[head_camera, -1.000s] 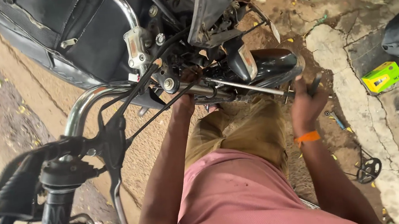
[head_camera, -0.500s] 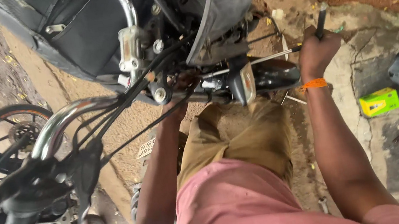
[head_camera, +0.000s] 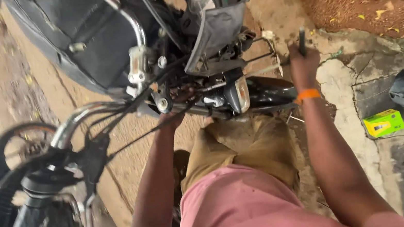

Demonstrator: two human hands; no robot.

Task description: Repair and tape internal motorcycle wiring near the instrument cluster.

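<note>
Right hand point(head_camera: 304, 66) fists around a dark tool handle point(head_camera: 301, 40) beside the motorcycle point(head_camera: 99, 44); left hand point(head_camera: 180, 103) reaches into its frame, finger state unclear.

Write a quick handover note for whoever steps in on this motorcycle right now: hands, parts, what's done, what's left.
Left hand: reaching into the motorcycle rear frame, fingers hidden among the brackets.
Right hand: closed on a dark tool handle, raised beside the frame.
Tail lamp sits between the hands, tail cover hanging above it.
Green box lies on the ground to the right.
Done: cannot tell. Left: whatever fastening the left hand is at.
</note>
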